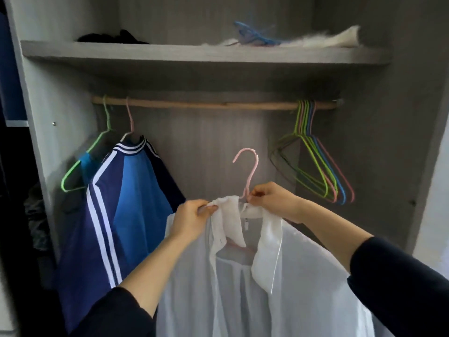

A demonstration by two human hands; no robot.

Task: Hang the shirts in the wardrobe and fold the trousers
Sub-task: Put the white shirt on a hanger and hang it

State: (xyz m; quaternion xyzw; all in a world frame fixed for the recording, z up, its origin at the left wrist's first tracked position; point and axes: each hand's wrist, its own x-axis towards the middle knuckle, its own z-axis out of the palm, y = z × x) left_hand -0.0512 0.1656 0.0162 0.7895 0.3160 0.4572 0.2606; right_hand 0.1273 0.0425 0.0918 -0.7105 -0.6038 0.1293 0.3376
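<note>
Both arms reach up and forward into the wardrobe (379,142), with dark sleeves pulled back from the wrists. The left hand (192,218) is curled and pinches the collar of the white shirt (303,276) between thumb and fingers. The right hand (272,199) is curled too and pinches the neck of the pink hanger (252,171), right at the top of the collar. The white shirt is on that hanger and hangs down between the arms. The hook points up, below the rod (206,104) and not on it. On the left of the rod hangs a blue shirt (131,203) (it has white stripes), beside a green hanger (73,171). On the right of the rod hangs a bunch of hangers (315,161) with nothing on them.
</note>
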